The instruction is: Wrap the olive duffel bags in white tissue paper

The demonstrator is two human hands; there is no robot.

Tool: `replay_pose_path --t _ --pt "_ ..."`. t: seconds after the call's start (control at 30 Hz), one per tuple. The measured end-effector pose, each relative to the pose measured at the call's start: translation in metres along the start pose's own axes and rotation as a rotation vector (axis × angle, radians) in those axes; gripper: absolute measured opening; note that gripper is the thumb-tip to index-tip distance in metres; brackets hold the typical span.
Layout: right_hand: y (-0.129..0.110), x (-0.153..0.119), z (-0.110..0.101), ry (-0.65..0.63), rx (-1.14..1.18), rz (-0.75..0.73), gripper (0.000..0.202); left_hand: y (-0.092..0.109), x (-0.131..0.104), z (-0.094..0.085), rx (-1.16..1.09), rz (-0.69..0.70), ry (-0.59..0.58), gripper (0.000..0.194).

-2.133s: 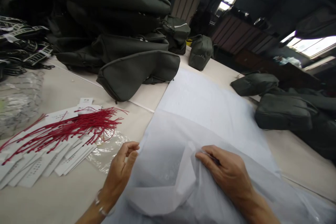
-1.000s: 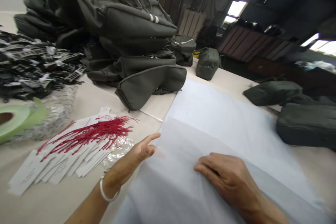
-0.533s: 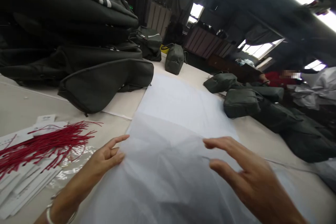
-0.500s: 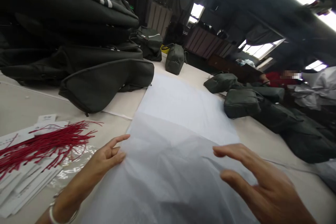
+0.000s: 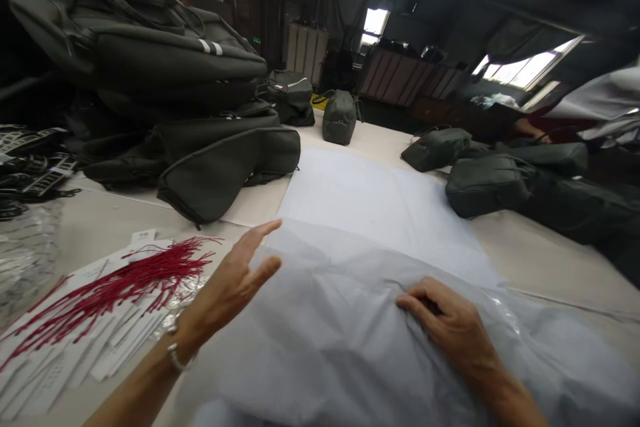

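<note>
Head view. A crumpled, translucent whitish sheet of thin film (image 5: pixel 320 340) lies at the near centre of a beige table (image 5: pixel 125 213), overlapping a smooth, pale bluish-white flat sheet (image 5: pixel 370 200) that extends to the far side. Right hand (image 5: pixel 453 323): thumb and index finger drawn together, pinching a fold of the translucent film. Left hand (image 5: pixel 230 283): fingers extended, thumb apart, gripping nothing, at the film's left edge; contact cannot be determined. Left of this hand, white rectangular card tags (image 5: pixel 103 347) lie fanned beneath red cords (image 5: pixel 135 277). Far left, a stack of dark green soft-sided bags (image 5: pixel 165 53); far right, a dark green boxy bag (image 5: pixel 485 187) beside others.
</note>
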State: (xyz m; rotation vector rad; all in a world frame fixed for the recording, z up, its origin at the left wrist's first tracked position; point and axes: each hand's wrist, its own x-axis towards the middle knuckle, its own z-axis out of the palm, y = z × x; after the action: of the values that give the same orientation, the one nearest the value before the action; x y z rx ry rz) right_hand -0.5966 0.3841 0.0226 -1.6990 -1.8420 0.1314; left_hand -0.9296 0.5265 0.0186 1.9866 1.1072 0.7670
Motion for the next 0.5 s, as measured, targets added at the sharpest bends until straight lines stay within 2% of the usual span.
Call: replay_pose_path --t 0.07,0.13,0.2,0.3,0.4,0.5 --pt "-0.002 -0.002 -0.003 0.023 0.032 0.008 0.027 0.039 0.030 0.008 0.063 0.265 -0.168 0.061" --pt "-0.003 -0.004 -0.005 0.061 0.048 0.004 0.027 0.068 0.070 0.026 0.097 0.430 -0.412 0.060" --pt "-0.003 -0.006 -0.005 0.102 0.051 -0.016 0.027 0.082 0.113 0.051 0.154 0.409 -0.640 0.059" --pt "-0.002 -0.008 -0.004 0.136 0.060 -0.060 0.027 0.080 0.159 0.086 0.263 0.279 -0.786 0.061" --pt "-0.001 -0.009 -0.003 0.152 0.069 -0.102 0.026 0.073 0.166 0.111 0.311 0.244 -0.887 0.062" --pt "0.000 -0.012 -0.003 0.170 0.085 -0.131 0.026 0.073 0.140 0.121 0.298 0.279 -0.993 0.060"
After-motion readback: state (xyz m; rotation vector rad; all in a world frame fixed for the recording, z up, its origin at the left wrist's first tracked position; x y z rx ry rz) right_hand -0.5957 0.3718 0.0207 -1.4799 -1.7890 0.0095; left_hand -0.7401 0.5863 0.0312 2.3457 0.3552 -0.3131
